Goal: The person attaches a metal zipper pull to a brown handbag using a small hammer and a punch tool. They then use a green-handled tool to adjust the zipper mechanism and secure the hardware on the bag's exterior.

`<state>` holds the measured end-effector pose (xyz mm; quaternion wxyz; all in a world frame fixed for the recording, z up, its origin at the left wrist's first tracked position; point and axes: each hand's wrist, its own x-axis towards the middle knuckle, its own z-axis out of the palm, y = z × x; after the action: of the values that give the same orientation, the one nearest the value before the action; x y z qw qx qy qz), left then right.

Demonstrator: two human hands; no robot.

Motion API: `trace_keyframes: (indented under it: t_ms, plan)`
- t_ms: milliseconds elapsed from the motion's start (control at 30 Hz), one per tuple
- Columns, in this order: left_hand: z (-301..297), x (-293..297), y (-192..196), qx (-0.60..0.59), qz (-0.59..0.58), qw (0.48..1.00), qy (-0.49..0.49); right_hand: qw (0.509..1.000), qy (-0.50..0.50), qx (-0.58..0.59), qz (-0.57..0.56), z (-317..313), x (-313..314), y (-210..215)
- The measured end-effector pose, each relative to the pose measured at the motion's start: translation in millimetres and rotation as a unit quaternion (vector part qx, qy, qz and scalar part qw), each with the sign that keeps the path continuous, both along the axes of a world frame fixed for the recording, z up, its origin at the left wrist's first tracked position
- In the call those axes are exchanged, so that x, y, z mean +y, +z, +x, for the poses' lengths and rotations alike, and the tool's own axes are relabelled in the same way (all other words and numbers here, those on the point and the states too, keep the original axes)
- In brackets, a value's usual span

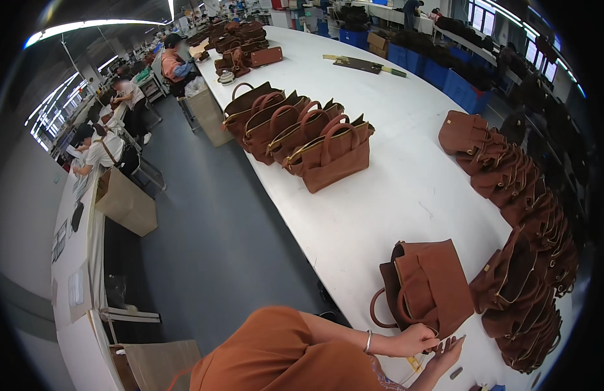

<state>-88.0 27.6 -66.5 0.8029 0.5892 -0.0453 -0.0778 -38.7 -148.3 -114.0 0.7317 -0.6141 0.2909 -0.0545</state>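
A brown handbag [445, 280] lies tipped over at the near end of the white table [393, 202], close to its left edge, with its mouth turned toward that edge. Its outside is a smooth, reddish-brown, leather-like material in one even colour, with a broad panel laid across the body and squared corners at the base. A gold-toned zip [397, 268] edges the mouth, the inside looks darker, and two rolled handles [372, 306] of the same brown loop out past the rim.

Both hands are at the table's near end, by the lower side of this bag. The left hand [419, 339], with a silver bangle [369, 341] on its wrist, has its fingers drawn close together against the bag's lower corner. The right hand [447, 355] is just beside it, palm up with fingers loosely curled; whether either hand pinches something small I cannot tell. A yellow strip [416, 365] lies on the table under the hands, and a small grey piece [456, 373] near the right one.

Similar brown bags [334, 163] stand upright in a row along the table's left edge, and a long heap [530, 254] of brown bags lines its right edge.
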Motion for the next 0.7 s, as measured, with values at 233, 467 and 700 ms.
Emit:
trace_keyframes:
  t_ms: [233,467,700]
  plan:
    - [3.7,26.0,-12.6,-0.039,0.057,0.998,-0.015,0.966,0.001,0.003,0.259,6.5,43.0,-4.8]
    - [15.7,56.0,-32.2,-0.087,0.141,0.985,0.056,0.945,0.126,-0.036,0.298,60.8,68.5,-53.1]
    - [40.5,53.8,-56.2,0.018,0.128,0.99,0.048,0.978,0.104,-0.062,0.168,92.0,62.8,-87.7]
